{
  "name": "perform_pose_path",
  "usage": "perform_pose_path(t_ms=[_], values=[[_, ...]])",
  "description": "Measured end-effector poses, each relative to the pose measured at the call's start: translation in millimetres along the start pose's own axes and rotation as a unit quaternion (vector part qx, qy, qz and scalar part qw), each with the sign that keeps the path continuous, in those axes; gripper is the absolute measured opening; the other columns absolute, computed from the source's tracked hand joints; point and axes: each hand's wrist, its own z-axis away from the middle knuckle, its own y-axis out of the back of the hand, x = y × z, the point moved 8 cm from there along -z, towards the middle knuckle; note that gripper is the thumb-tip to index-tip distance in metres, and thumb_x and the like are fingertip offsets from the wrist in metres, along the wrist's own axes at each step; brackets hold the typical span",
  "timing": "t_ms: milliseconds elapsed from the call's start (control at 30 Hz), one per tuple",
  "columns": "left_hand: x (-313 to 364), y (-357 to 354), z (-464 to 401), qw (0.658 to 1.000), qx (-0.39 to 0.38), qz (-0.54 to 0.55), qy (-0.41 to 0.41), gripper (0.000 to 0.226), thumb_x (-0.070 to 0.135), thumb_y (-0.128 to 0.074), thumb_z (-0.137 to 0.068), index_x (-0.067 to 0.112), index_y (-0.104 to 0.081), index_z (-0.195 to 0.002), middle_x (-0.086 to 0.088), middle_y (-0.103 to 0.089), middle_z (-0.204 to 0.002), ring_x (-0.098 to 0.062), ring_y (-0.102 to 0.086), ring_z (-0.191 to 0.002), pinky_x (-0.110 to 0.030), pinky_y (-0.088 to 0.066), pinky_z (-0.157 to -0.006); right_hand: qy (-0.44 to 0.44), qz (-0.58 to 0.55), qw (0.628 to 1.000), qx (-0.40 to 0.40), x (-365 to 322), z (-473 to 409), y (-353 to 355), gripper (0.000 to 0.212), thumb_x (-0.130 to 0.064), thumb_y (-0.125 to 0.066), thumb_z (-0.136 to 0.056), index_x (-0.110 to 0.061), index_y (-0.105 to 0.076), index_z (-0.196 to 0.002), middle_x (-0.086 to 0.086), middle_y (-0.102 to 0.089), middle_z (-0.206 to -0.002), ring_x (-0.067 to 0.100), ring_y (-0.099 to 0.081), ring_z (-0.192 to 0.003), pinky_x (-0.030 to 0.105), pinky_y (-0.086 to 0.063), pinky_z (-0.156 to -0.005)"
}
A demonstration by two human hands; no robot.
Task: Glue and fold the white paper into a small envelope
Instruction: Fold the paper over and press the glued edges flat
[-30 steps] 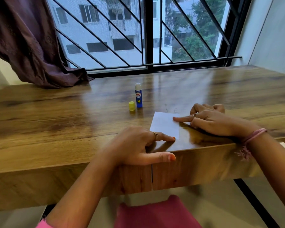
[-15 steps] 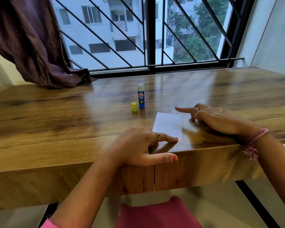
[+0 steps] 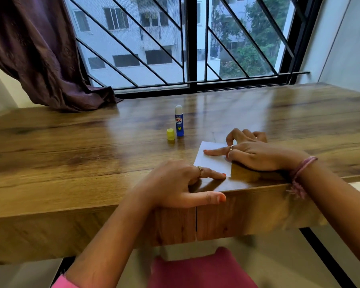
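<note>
Pressing the paper [image 3: 213, 157], the right hand [image 3: 256, 154] now points its finger further onto it; left hand [image 3: 181, 183] presses the corner, fingers straight.

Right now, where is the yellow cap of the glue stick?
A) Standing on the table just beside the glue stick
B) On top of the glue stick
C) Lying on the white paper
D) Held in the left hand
A: the yellow cap stands on the table just left of the upright, uncapped glue stick, apart from the white paper and both hands.
</note>
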Motion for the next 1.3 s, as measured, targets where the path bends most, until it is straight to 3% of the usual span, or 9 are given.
perform_pose_path(t_ms=[267,333,467,700,867,933,1000,1133,1300], values=[[1.9,0.8,-0.4,1.000,-0.004,-0.004,-0.008,0.057,0.075,-0.033,-0.083,0.048,-0.044,-0.132,0.006,-0.032,-0.047,-0.004,-0.045,-0.054,-0.018,-0.020,-0.047,-0.043,0.019,0.998,0.037,14.5,-19.5,5.9,0.040,-0.051,-0.014,-0.088,-0.089,-0.018,-0.098,-0.008,-0.035,-0.106,0.008,-0.028,-0.103,0.031,-0.007,-0.087],[2.2,0.8,-0.2,1.000,-0.005,-0.003,-0.010,0.057,0.074,-0.035,-0.083,0.047,-0.044,-0.132,0.006,-0.032,-0.047,-0.004,-0.044,-0.053,-0.018,-0.022,-0.046,-0.049,0.016,0.998,0.045,14.6,-20.1,6.5,0.041,-0.046,-0.019,-0.095,-0.087,-0.019,-0.097,-0.006,-0.035,-0.108,0.010,-0.028,-0.105,0.032,-0.008,-0.088],[1.9,0.7,-0.5,1.000,-0.005,0.001,-0.011,0.057,0.073,-0.035,-0.083,0.046,-0.045,-0.132,0.007,-0.033,-0.048,-0.004,-0.044,-0.054,-0.017,-0.026,-0.046,-0.024,0.014,0.998,0.054,8.0,-15.0,6.9,0.038,-0.045,-0.017,-0.097,-0.078,-0.018,-0.115,-0.006,-0.034,-0.114,0.011,-0.029,-0.111,0.033,-0.008,-0.096],[4.1,3.0,-0.1,0.999,0.014,0.015,-0.028,0.052,0.069,-0.040,-0.085,0.043,-0.051,-0.129,0.009,-0.033,-0.046,0.004,-0.046,-0.056,-0.013,-0.027,-0.049,0.124,0.013,0.991,0.051,-34.1,-5.3,-1.9,0.042,-0.050,-0.015,-0.090,-0.074,-0.032,-0.119,-0.015,-0.028,-0.120,0.004,-0.026,-0.108,0.028,-0.007,-0.098],[5.7,2.9,0.0,0.999,0.021,0.023,-0.036,0.051,0.068,-0.041,-0.086,0.041,-0.051,-0.129,0.009,-0.033,-0.045,0.001,-0.046,-0.054,-0.010,-0.031,-0.052,0.120,-0.001,0.992,0.045,-33.5,-4.5,-1.3,0.041,-0.049,-0.015,-0.090,-0.078,-0.033,-0.113,-0.016,-0.028,-0.122,0.003,-0.026,-0.110,0.030,-0.007,-0.100],[6.1,5.3,2.1,0.999,0.038,0.023,-0.030,0.052,0.067,-0.041,-0.087,0.039,-0.051,-0.129,0.012,-0.035,-0.044,0.002,-0.046,-0.050,-0.009,-0.031,-0.049,0.115,-0.018,0.993,0.035,-33.6,-4.7,-2.7,0.041,-0.048,-0.016,-0.089,-0.083,-0.033,-0.101,-0.015,-0.029,-0.124,0.000,-0.025,-0.109,0.032,-0.008,-0.103],[2.3,13.0,5.7,0.996,0.087,0.015,0.001,0.053,0.068,-0.039,-0.086,0.035,-0.057,-0.123,0.014,-0.032,-0.042,0.004,-0.044,-0.044,-0.008,-0.027,-0.045,0.109,-0.031,0.993,0.032,-33.4,-4.8,-2.5,0.041,-0.047,-0.018,-0.089,-0.084,-0.036,-0.092,-0.015,-0.031,-0.125,-0.006,-0.024,-0.108,0.034,-0.008,-0.105],[-0.2,22.2,12.8,0.986,0.155,-0.034,0.044,0.053,0.067,-0.035,-0.087,0.029,-0.068,-0.105,0.018,-0.020,-0.040,0.007,-0.028,-0.034,-0.006,-0.014,-0.044,0.103,-0.031,0.994,0.029,-31.5,-5.7,-3.4,0.040,-0.042,-0.021,-0.091,-0.078,-0.038,-0.097,-0.017,-0.030,-0.124,-0.007,-0.024,-0.109,0.031,-0.007,-0.104],[-5.8,11.8,11.5,0.989,0.122,-0.048,0.065,0.062,0.075,-0.028,-0.085,0.032,-0.066,-0.110,0.012,-0.029,-0.037,0.000,-0.038,-0.035,-0.010,-0.020,-0.044,0.105,-0.034,0.993,0.028,-31.6,-5.5,-3.2,0.044,-0.043,-0.019,-0.092,-0.084,-0.035,-0.095,-0.017,-0.029,-0.124,0.001,-0.026,-0.111,0.032,-0.007,-0.105]])
